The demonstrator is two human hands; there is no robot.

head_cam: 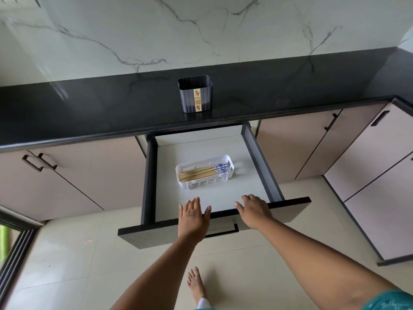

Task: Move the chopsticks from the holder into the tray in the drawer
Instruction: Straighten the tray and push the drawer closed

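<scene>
chopsticks in drawer tray, holder on bench: handling notes

item: chopsticks (204, 171). a bundle of pale wooden sticks with blue-and-white patterned ends, lying flat and roughly parallel in the white slotted tray (183, 170), patterned ends toward the right. judged light, stiff and thin, likely to roll or fan apart if taken singly; best pinched as a bundle near the middle, or at the patterned ends, where they sat closest together.

item: tray. low-walled white plastic, set on the floor of the open drawer (223, 198), toward its middle. looked light enough to slide if nudged.

item: holder (195, 95). dark ribbed cup with a gold label strip, upright on the black bench (89, 108), far of the drawer. no sticks showed above its rim; its inside could not be seen fully.

item: left hand (193, 217). grip wide, fingers spread, holding nothing, over the drawer's near edge.

item: right hand (253, 211). grip loose and empty, fingers draped over the drawer front beside the handle (221, 232).

surroundings: cabinet doors to left and right, pale tiled floor, a bare foot (196, 285) below the drawer. nothing stood between hands and tray; the bench edge overhung the far part of the drawer. transfer judged complete or nearly so.
</scene>
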